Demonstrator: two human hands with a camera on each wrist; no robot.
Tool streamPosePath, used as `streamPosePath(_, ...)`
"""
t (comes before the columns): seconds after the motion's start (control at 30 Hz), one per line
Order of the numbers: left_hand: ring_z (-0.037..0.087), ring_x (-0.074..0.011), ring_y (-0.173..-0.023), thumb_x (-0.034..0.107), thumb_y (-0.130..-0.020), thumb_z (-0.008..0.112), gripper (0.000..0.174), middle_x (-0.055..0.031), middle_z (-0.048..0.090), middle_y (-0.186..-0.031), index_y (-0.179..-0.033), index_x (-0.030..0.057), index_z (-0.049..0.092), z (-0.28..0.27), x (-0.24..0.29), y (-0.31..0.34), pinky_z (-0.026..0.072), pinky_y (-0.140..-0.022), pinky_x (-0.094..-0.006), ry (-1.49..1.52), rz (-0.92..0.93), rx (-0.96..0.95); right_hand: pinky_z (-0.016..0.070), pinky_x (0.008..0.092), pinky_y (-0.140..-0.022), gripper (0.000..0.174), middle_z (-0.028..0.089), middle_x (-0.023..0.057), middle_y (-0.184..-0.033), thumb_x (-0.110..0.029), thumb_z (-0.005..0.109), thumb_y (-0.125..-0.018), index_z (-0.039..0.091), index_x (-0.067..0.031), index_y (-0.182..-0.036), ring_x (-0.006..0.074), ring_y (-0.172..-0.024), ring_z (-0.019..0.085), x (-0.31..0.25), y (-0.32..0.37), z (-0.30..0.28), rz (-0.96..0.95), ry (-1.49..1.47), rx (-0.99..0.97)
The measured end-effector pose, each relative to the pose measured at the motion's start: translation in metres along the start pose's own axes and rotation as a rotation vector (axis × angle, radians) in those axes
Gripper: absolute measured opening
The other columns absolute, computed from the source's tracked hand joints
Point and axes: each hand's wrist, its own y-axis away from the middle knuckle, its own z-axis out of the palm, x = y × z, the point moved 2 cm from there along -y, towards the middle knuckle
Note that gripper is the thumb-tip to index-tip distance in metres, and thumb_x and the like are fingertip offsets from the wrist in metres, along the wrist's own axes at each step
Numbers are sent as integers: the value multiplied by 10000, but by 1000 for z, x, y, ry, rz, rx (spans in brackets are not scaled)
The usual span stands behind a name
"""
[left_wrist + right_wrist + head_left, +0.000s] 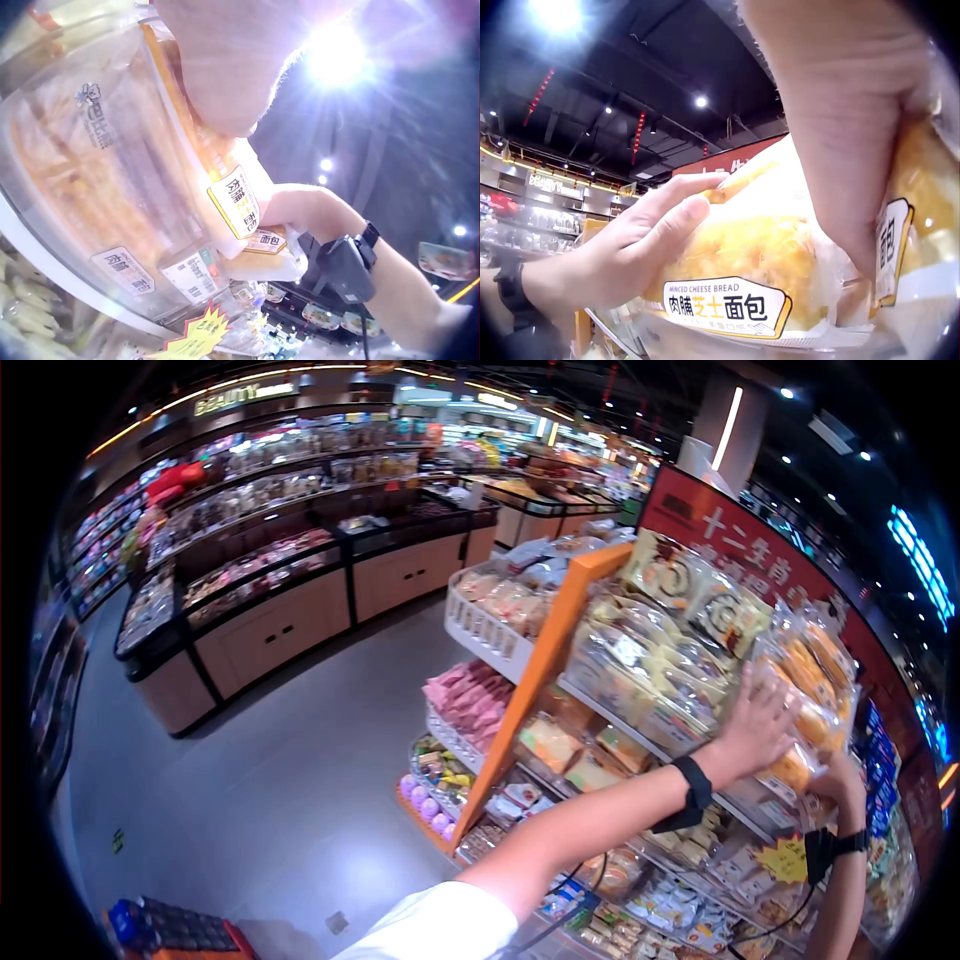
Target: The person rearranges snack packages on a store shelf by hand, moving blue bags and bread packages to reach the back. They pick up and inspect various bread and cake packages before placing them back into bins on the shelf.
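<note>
On the upper shelf at the right of the head view, bagged minced cheese bread (805, 670) fills a clear plastic bin (49, 150). My left hand (757, 722) rests on the bags from the left, its fingers stretched over the plastic. In the right wrist view, that left hand (649, 240) lies against a labelled bread bag (742, 251). My right hand (840, 780) reaches in at the right end of the bin. Seen close up, the right hand (847, 135) is down between two bags, with its fingertips hidden; I cannot tell whether it grips one.
Bagged swirl rolls (665, 645) sit left of the bread. A yellow price tag (783, 858) hangs below the bin. Lower shelves hold packed cakes (550, 742). An orange post (535, 680) edges the rack. Grey floor (270, 790) separates it from long wooden display counters (270, 650).
</note>
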Motion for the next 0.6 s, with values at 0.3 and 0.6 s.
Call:
streamPosePath(0.3,408,-390,-1370,529,-902,630,618,-161,534,-1375,-1383,146,567,-10,-1,5,154,-1166,-709,-1,38,47,590,403,-787,632,745,201,-999,-337,864,-572,710,-17,-1095,340,-937,730,7,-27,12,29,355,-264)
streamPosePath(0.6,427,-377,-1359,511,-913,624,611,-156,533,-1394,-1409,160,560,-15,-6,7,166,-1152,-719,4,47,35,520,381,-872,310,694,207,-1077,-153,734,-881,641,48,-1098,303,-1003,679,-41,75,-16,-39,-176,517)
